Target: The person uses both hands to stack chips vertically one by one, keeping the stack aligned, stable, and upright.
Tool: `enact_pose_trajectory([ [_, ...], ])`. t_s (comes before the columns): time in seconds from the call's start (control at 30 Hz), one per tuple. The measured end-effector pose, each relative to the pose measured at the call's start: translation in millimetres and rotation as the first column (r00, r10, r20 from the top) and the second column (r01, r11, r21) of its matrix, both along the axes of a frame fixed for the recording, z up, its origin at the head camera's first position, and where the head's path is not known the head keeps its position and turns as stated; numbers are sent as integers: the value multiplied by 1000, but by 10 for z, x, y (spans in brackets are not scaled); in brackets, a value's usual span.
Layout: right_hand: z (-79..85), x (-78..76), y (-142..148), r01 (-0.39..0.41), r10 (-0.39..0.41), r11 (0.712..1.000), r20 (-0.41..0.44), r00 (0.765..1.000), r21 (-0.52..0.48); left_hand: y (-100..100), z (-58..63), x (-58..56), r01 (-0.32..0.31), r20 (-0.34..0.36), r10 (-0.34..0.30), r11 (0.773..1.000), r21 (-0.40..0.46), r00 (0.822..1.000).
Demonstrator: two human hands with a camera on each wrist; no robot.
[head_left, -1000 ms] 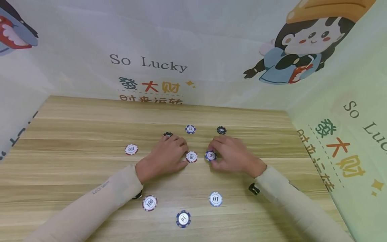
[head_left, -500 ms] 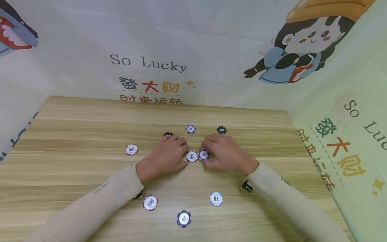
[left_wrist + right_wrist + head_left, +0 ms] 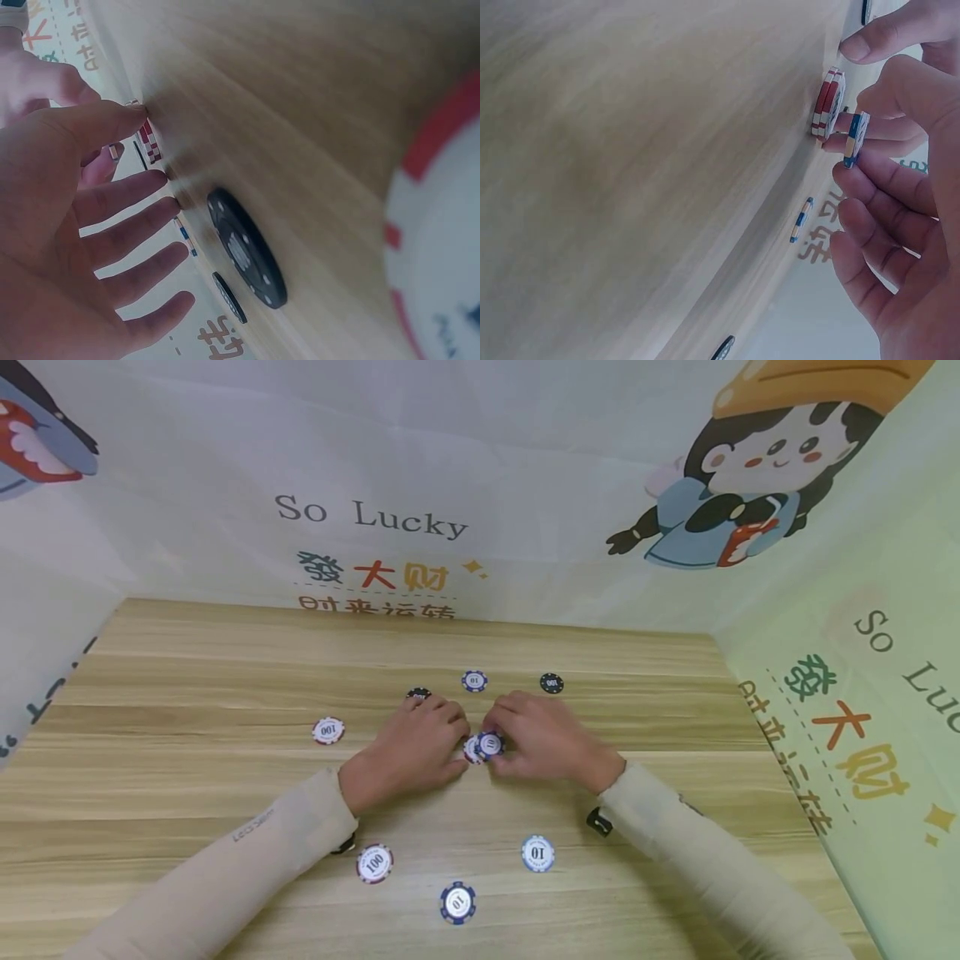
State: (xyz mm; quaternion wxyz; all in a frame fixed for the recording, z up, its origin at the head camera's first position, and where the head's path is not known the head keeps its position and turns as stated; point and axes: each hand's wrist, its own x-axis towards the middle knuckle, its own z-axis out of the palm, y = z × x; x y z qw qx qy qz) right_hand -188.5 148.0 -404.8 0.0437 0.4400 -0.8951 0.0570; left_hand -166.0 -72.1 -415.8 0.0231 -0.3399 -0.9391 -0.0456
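Note:
My left hand (image 3: pixel 408 745) holds a small stack of red-and-white poker chips (image 3: pixel 827 105) on the table (image 3: pixel 225 677) between thumb and forefinger; its other fingers are spread. Between thumb and fingertips, my right hand (image 3: pixel 543 739) pinches a blue poker chip (image 3: pixel 856 140) marked 10. In the head view this blue chip overlaps the right part of the red-and-white stack. The right wrist view shows it raised off the table beside the stack. A black poker chip (image 3: pixel 418 693) lies just beyond my left fingers, partly hidden by them.
Farther back lie a blue chip (image 3: pixel 474 681) and a black chip (image 3: pixel 552 683). A red-and-white chip (image 3: pixel 328 731) is at the left. Nearer are another red-and-white chip (image 3: pixel 375 863), a dark blue chip (image 3: pixel 457 903) and a light blue chip (image 3: pixel 537 853). Printed cloth walls (image 3: pixel 525 527) border the table.
My right hand has moved left with the blue chip, from a gap beside the red-and-white stack to overlapping it. My left hand has stayed in place.

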Motion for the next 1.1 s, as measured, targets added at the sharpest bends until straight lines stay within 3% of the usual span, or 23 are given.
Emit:
enact_pose_trajectory([
  [0.47, -57, -6, -72, -42, 42, 999, -4, 999, -27, 2, -16, -2, 1, -4, -1, 1000, 2, 1000],
  [1.1, -138, -7, -102, -24, 24, 1000, -9, 1000, -13, -15, -32, -7, 14, -26, -14, 1000, 8, 1000],
])
